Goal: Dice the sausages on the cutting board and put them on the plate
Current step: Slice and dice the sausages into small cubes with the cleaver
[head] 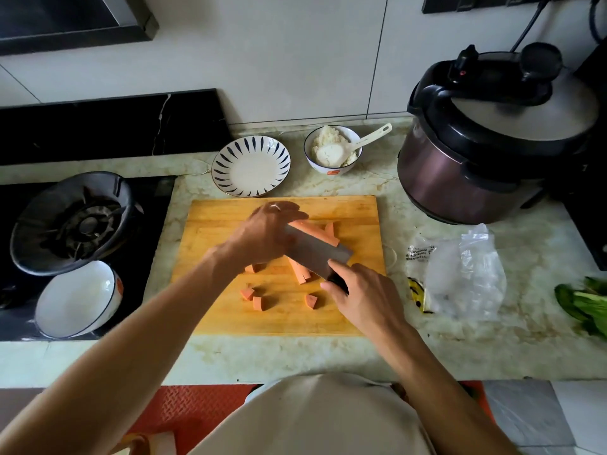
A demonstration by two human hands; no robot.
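A wooden cutting board [216,310] lies on the counter with pink sausage strips [317,234] at its middle and several diced pieces [258,303] nearer me. My right hand [364,297] grips the dark handle of a cleaver [315,252], whose blade lies tilted across the strips. My left hand [266,234] rests on the far end of the blade and the sausage strips, fingers curled; its grip is partly hidden. An empty white plate with blue stripes [251,165] sits just beyond the board.
A bowl of rice with a spoon [333,149] stands beside the plate. A pressure cooker [492,139] is at the right, a plastic bag [463,277] and greens [588,303] beside the board. A gas burner [72,221] and white bowl [77,298] are at the left.
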